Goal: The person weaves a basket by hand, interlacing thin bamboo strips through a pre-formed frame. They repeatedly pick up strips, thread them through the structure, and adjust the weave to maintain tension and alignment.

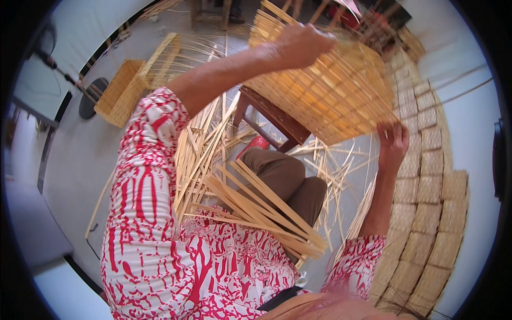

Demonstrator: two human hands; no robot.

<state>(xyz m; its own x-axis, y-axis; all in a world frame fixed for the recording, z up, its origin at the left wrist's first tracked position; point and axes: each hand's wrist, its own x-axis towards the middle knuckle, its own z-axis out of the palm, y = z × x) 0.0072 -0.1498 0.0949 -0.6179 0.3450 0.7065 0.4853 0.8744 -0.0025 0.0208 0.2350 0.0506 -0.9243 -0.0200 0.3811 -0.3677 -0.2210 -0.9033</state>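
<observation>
I hold a loosely woven sheet of pale bamboo-like strips (341, 96), tilted above a dark wooden stool (272, 120). My left hand (310, 44) is closed on its upper part, with the fingertips partly hidden. My right hand (392, 140) grips its lower right corner, fingers bent over the edge. A bundle of flat loose strips (266, 213) lies across my lap, over brown trousers.
Many loose strips (189, 160) litter the floor around me. A woven rectangular basket (114, 93) sits at upper left near a black fan stand (90, 98). Stacks of woven baskets (426, 208) line the right wall. Another person's foot (234, 17) shows at the top.
</observation>
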